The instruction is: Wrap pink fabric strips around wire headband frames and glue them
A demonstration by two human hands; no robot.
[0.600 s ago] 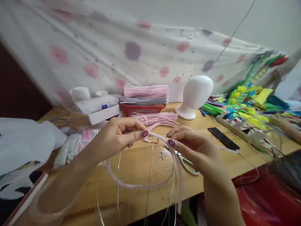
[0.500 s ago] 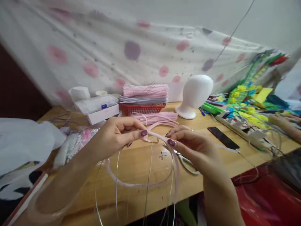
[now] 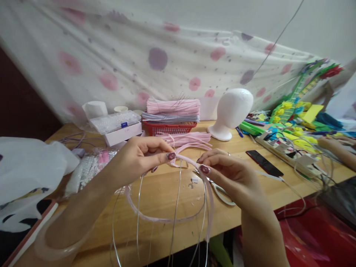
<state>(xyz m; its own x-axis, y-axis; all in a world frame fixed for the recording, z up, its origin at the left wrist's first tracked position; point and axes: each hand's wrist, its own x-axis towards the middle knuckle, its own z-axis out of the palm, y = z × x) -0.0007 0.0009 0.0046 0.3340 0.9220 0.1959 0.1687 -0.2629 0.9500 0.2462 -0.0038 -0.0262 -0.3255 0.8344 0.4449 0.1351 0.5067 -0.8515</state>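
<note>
Both hands hold a hoop (image 3: 164, 220) wrapped in pale pink, its far side raised and its near side hanging lower. My left hand (image 3: 147, 155) pinches the raised part between thumb and fingers. A short way to the right, my right hand (image 3: 228, 172) pinches the same part, where a pink strip (image 3: 210, 215) hangs down from the fingers. Several thin silver wires (image 3: 177, 200) dangle from the hoop toward the table's front edge. Scissors (image 3: 222, 194) lie on the table, partly behind my right hand.
Pink stem bundles (image 3: 172, 106) lie on a red basket (image 3: 169, 128); a white foam head (image 3: 233, 111) stands to its right. A phone (image 3: 264, 163), a power strip (image 3: 286, 154) and another person's hand (image 3: 336, 144) are at right. Left are boxes (image 3: 124, 134) and bagged beads (image 3: 89, 172).
Both hands keep their pinch on the hoop in nearly the same place. The view has shifted very slightly.
</note>
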